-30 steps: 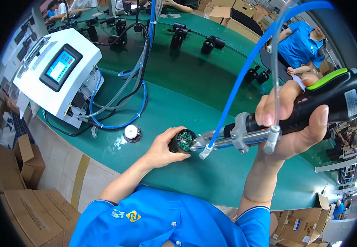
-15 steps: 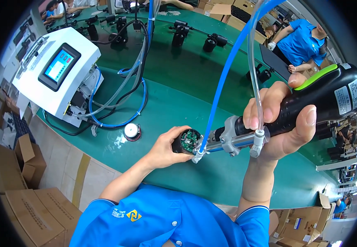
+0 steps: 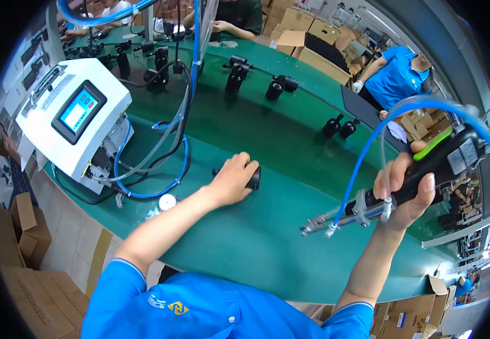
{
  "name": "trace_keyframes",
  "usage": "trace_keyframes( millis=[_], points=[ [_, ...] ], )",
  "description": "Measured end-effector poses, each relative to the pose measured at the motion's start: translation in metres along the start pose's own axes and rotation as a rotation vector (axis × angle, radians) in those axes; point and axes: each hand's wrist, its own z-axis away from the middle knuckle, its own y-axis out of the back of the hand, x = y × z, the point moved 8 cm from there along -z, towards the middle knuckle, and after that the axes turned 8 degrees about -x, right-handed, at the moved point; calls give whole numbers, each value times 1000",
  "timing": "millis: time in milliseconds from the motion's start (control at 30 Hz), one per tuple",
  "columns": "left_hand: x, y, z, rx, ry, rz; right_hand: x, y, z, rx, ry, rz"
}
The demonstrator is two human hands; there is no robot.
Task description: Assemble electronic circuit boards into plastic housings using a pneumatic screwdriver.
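Observation:
My right hand grips a black electric screwdriver with a green lever, raised over the right part of the bench. Its metal tip points left, apart from any part. Blue and clear air tubes run to its front end. My left hand is wrapped from above round a black cylindrical housing on the green bench. Most of that housing, including its circuit board end, is hidden. Beside my left forearm lies a small round white part.
A white control box with a screen stands at the left, cables and tubes trailing from it. Black lamp-like units line a dark green conveyor beyond the bench. Another person stands at far right. Cardboard boxes stand lower left.
My left hand has carried the housing up and left, away from the screwdriver, and turned over it. My right hand has drawn the screwdriver back to the right. The view has shifted slightly.

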Motion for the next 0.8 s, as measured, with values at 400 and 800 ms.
trace_keyframes(
  millis=[400,800],
  points=[
    [-50,-91,-241,-51,-348,-1277,-52,125,27,344,-50,695],
    [-56,-112,-265,175,-629,-1083,-37,143,38,314,-83,742]
  ],
)
